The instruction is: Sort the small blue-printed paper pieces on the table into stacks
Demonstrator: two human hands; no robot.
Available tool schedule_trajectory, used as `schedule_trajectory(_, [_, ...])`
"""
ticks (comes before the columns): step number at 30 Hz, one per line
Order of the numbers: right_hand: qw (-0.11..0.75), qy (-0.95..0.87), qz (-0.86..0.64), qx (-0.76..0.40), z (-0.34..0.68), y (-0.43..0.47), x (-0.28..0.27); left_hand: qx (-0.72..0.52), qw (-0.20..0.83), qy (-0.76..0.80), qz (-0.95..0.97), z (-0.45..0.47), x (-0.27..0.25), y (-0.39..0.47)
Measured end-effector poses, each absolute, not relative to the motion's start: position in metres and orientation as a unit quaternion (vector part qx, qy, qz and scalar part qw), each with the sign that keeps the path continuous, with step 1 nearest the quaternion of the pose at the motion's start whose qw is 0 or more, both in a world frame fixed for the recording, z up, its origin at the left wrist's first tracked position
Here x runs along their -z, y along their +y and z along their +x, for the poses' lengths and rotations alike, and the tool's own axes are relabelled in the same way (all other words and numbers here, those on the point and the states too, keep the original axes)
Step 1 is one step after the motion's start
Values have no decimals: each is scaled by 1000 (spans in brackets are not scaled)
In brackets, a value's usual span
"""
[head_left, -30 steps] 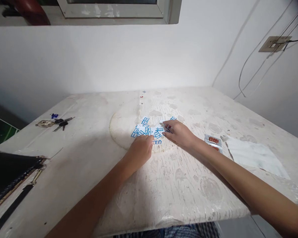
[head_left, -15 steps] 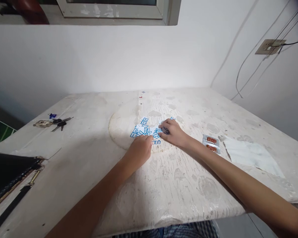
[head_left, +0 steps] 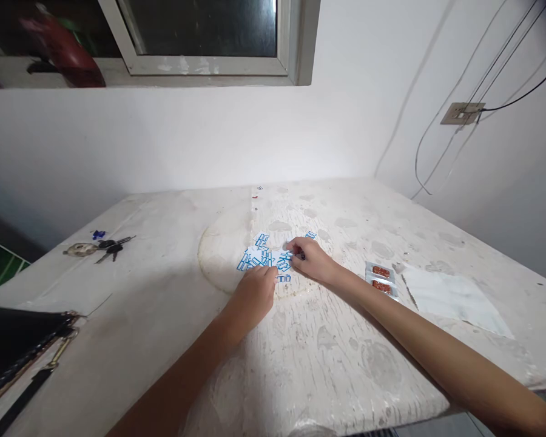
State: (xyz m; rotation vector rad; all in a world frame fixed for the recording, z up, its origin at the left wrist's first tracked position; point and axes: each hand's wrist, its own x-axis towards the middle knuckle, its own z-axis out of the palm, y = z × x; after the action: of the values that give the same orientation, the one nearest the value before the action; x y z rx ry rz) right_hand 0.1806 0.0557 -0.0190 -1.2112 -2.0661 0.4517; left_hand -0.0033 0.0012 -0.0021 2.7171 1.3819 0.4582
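Pieces (head_left: pixel 260 257): flat, white, blue-outlined, seemingly being arranged, just beyond left hand (head_left: pixel 255 291)
Left hand: curled; can't tell its grip
Right hand (head_left: pixel 313 261): thumb and fingers apart; next calls for light pinching

Paper pieces (head_left: pixel 255 255) lie on the surface (head_left: pixel 327 388) just beyond the left hand (head_left: pixel 257 288). Keys (head_left: pixel 113 248) lie left of it, packets (head_left: pixel 381 279) right of the right hand (head_left: pixel 313 260).
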Motion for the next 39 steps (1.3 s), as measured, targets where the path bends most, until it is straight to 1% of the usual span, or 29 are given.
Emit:
schedule_trajectory(3, [385, -748, -459, -285, 182, 58, 22, -155, 27, 445, 882, -4, 3, 1])
schedule_trajectory(5, [415, -721, -445, -331, 183, 59, 23, -160, 30, 445, 880, -4, 4, 1])
schedule_trajectory(9, [462, -695, -438, -334, 187, 59, 22, -161, 33, 447, 880, -5, 5, 2])
schedule_trajectory(13, [479, -679, -441, -338, 188, 57, 22, -156, 34, 447, 880, -6, 5, 3])
schedule_trajectory(19, [478, -690, -435, -325, 190, 53, 17, -159, 33, 444, 881, -6, 5, 3])
schedule_trajectory(23, [462, -706, -444, -301, 195, 51, 9, -163, 43, 442, 881, -6, 5, 5])
schedule_trajectory(25, [450, -705, -453, -309, 197, 50, 5, -167, 53, 438, 882, -7, 5, 7])
schedule_trajectory(29, [421, -660, -468, -410, 196, 47, -2, -171, 63, 438, 880, -9, 4, 7])
schedule_trajectory(31, [425, -626, -468, -457, 194, 44, -5, -166, 63, 441, 880, -9, 3, 6])
schedule_trajectory(36, [453, -545, -460, -535, 194, 42, -7, -164, 64, 440, 880, -7, 1, 3])
schedule_trajectory(39, [457, -527, -457, -551, 195, 43, -7, -165, 65, 441, 880, -7, 0, 3])
